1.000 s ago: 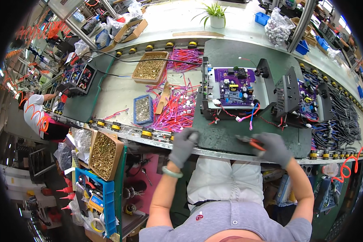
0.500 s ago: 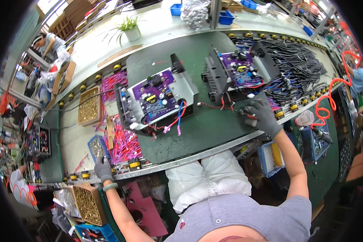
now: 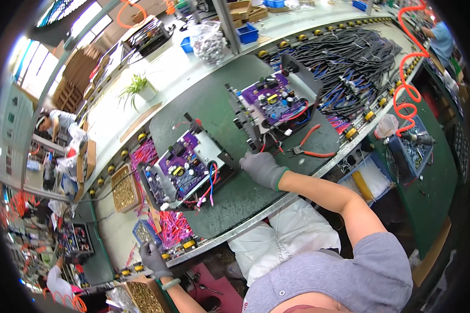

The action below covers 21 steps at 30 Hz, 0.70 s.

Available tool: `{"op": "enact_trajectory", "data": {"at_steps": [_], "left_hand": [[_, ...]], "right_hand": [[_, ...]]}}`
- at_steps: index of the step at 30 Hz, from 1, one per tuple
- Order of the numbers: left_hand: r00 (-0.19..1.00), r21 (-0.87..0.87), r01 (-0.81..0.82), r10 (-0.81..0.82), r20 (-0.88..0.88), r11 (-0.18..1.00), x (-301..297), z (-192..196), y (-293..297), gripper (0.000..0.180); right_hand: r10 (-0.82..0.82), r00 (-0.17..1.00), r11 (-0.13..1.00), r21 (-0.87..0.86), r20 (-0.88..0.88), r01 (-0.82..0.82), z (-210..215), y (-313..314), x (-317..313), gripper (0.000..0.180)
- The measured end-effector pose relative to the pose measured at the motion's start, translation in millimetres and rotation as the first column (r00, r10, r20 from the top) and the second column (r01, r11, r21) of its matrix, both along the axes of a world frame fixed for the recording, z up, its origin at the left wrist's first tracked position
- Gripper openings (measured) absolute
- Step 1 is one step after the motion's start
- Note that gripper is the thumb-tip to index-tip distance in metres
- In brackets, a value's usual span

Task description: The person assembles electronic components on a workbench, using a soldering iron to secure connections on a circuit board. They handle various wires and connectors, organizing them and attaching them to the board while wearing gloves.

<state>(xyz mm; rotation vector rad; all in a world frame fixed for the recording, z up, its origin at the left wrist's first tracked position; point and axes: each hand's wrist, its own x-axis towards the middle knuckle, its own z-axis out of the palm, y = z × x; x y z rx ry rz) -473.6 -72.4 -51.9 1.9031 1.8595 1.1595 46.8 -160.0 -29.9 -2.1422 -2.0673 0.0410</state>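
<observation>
My right hand (image 3: pixel 262 169), in a grey glove, is closed with its fingers curled on the green mat (image 3: pixel 230 195). It lies between two metal housings with purple circuit boards, just in front of the right housing (image 3: pixel 277 99). Whatever its fingertips hold is hidden. Red-handled pliers (image 3: pixel 313 146) lie spread on the mat to its right. The left housing (image 3: pixel 185 167) has red and blue wires hanging from its front. My left hand (image 3: pixel 154 258), also gloved, is at the bench edge beside a small blue bin (image 3: pixel 142 231) of metal parts; its fingers are bent, their contents too small to make out.
Pink and red wires (image 3: pixel 173 229) lie near the blue bin, and a box of brass-coloured parts (image 3: pixel 124 190) stands behind. Black cables (image 3: pixel 344 62) cover the right of the bench. A coiled red hose (image 3: pixel 410 94) hangs at right. Other people work at far left and far right.
My right hand has let go of the pliers, which now lie on the mat, and moved left toward the gap between the housings. My left hand stays by the blue bin. The view has turned.
</observation>
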Motion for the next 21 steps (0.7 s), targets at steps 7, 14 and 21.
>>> {"op": "enact_trajectory", "data": {"at_steps": [7,14,21], "left_hand": [[0.939,0.209,0.311,-0.334,0.084,0.927,175.9,155.0,-10.4,0.013],[0.574,0.286,0.813,-0.782,-0.243,0.507,358.4,233.6,-30.3,0.02],[0.055,-0.048,0.987,-0.599,-0.799,0.156,490.9,196.7,-37.6,0.037]], "right_hand": [[0.286,0.81,0.922,0.379,-0.512,-0.086,30.5,-75.5,33.0,0.019],[-0.025,0.098,0.933,0.012,-0.995,0.36,49.7,-101.5,77.1,0.021],[-0.009,0.041,0.839,0.015,-0.999,0.543,28.5,-53.3,63.0,0.022]]}}
